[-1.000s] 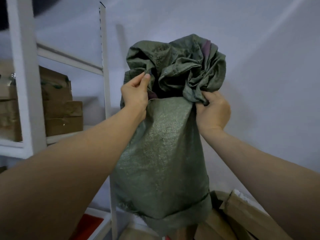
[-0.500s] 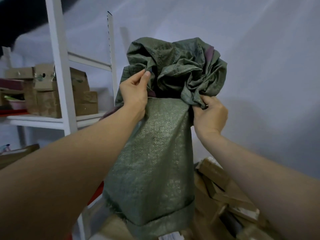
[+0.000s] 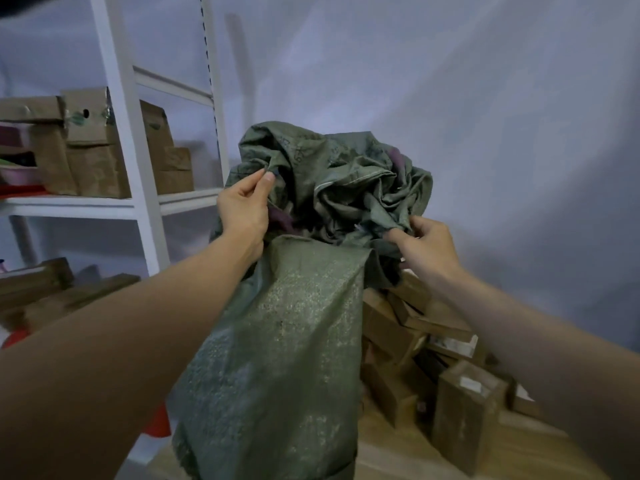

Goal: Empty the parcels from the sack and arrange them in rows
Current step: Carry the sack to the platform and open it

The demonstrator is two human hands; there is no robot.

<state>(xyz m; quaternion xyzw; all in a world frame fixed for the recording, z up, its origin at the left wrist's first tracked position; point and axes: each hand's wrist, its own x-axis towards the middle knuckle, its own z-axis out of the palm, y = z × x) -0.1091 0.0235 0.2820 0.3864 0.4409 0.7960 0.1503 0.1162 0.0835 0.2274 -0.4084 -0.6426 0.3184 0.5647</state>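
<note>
Head view, downward (close, wide-angle)

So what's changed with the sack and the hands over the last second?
The green sack has come lower in view, and more of the brown parcels heaped at the right now show. The right hand has loosened from a closed fist to fingers pinching the bunched fabric. The left hand still pinches the sack's top edge, and the sack still hangs upside down. The white shelf looks shifted, probably from head movement.
</note>
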